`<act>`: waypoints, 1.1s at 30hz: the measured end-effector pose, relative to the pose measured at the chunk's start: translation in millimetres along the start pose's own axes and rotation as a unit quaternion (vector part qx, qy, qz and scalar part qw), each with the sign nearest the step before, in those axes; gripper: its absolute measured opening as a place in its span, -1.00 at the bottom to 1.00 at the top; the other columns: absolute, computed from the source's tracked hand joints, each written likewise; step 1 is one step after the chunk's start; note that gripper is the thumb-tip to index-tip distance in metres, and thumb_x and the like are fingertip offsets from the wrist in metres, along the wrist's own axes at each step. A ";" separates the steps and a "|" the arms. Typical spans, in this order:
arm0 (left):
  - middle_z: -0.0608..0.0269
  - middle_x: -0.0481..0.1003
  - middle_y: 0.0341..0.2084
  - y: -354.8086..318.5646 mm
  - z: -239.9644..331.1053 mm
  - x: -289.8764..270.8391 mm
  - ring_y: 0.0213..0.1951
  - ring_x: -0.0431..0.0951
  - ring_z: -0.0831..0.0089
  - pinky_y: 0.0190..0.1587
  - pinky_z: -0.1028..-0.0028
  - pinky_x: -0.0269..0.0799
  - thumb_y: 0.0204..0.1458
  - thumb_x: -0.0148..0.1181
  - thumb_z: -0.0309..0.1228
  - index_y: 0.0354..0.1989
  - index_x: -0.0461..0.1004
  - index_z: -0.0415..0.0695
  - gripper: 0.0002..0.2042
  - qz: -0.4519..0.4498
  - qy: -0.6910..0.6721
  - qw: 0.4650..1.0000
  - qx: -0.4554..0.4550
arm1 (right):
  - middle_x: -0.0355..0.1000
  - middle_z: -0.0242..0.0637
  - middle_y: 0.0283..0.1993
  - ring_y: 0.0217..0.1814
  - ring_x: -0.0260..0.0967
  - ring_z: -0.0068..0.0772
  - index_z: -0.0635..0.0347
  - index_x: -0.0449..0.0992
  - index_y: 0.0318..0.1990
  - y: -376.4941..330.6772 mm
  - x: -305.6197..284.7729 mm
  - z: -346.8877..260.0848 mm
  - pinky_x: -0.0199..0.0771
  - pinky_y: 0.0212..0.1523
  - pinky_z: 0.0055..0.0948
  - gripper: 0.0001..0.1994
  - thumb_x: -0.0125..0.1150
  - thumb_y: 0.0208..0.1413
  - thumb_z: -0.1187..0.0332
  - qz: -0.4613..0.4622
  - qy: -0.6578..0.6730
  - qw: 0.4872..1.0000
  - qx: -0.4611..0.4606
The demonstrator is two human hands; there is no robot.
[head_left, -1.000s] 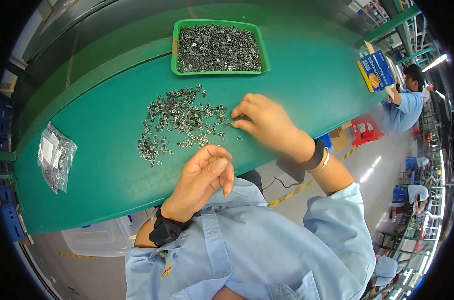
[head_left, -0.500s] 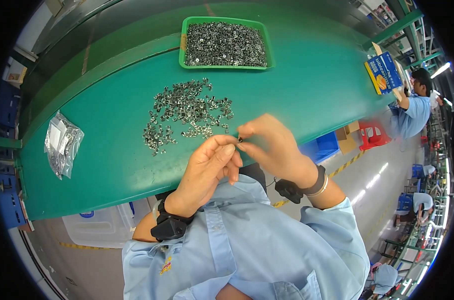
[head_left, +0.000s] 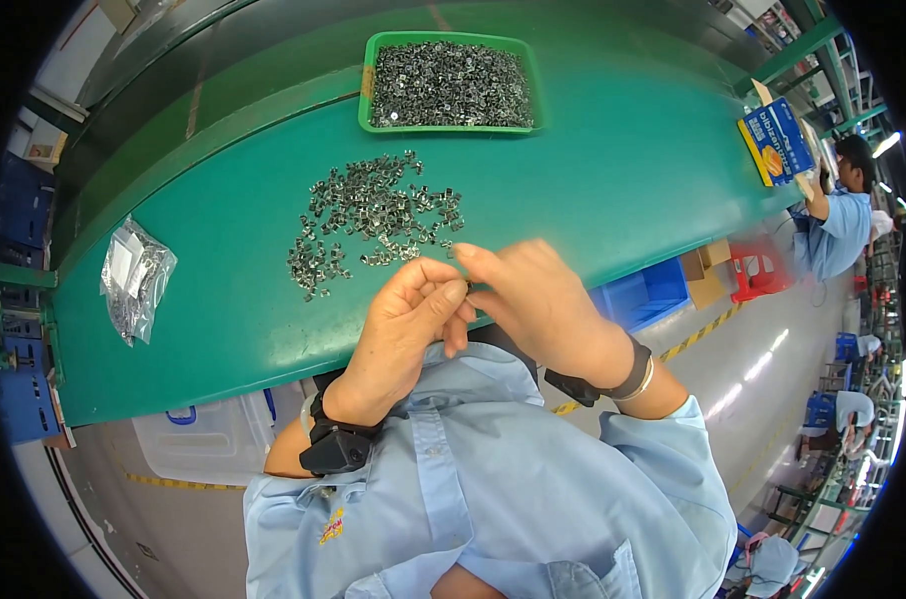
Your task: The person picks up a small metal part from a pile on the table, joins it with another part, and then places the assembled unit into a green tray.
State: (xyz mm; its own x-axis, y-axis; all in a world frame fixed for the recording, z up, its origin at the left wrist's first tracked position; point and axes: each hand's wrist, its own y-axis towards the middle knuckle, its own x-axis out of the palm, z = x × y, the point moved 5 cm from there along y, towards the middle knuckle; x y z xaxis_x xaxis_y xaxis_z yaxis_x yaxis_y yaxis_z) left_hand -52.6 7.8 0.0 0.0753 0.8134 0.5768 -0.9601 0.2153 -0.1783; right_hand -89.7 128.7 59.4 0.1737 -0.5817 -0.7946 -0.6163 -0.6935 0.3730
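My left hand (head_left: 398, 329) is closed, thumb and index finger pinching a small dark metal piece (head_left: 469, 287) near the bench's front edge. Most of that piece is hidden by the fingers. Close against it on the right is my right hand (head_left: 543, 309), index finger lifted away from the thumb, so the two stand apart around the piece. Beyond my hands a loose pile of small shiny metal clips (head_left: 373, 205) lies spread on the green bench top (head_left: 213, 299).
A green tray (head_left: 543, 100) full of similar metal pieces stands at the back. At the left lies a clear plastic bag (head_left: 136, 280) of parts. A blue and yellow box (head_left: 775, 145) sits at the right end, near a co-worker (head_left: 840, 220). Below are a blue bin (head_left: 642, 297) and red stool (head_left: 752, 270).
My right index finger has lifted off the small piece and opened away from the thumb. The left hand keeps its pinch. The whole view has shifted slightly.
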 end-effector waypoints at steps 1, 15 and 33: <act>0.24 0.45 -0.47 -0.5 0.0 0.6 -0.57 0.42 0.57 -0.54 0.60 0.30 0.19 -0.03 -0.37 -0.21 0.32 -0.18 -0.85 -0.004 -0.012 1.000 -0.001 | 0.40 -0.34 -0.39 -0.36 0.32 -0.25 0.16 0.41 -0.11 -1.1 0.1 1.4 0.27 -0.28 -0.31 -0.66 0.24 -0.12 0.46 0.001 0.000 1.000 0.000; 0.21 0.47 -0.47 -3.6 -1.4 4.2 -0.55 0.45 0.52 -0.54 0.57 0.31 0.18 -0.01 -0.38 -0.21 0.32 -0.16 -0.87 -0.026 -0.060 0.998 0.002 | 0.41 -0.31 -0.36 -0.35 0.37 -0.30 0.18 0.46 -0.34 -12.3 -1.8 7.5 0.35 -0.39 -0.43 -0.78 0.30 -0.19 0.57 0.122 0.114 0.985 -0.042; 0.22 0.44 -0.59 -0.1 -8.4 4.9 -0.62 0.42 0.47 -0.57 0.52 0.32 0.13 0.07 -0.39 -0.34 0.29 -0.14 -0.88 -0.095 -0.112 0.989 0.002 | 0.43 -0.28 -0.36 -0.40 0.37 -0.30 0.19 0.45 -0.30 -25.0 3.2 4.0 0.34 -0.43 -0.45 -0.78 0.28 -0.15 0.59 0.148 0.208 0.966 -0.033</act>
State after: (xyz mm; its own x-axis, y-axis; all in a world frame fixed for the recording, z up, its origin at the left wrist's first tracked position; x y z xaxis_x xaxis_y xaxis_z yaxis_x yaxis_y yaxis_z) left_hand -49.8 16.3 -3.8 0.1934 0.6177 0.7623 -0.9355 0.3503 -0.0465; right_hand -76.8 145.8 45.6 0.2995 -0.8699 -0.3919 -0.6386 -0.4879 0.5950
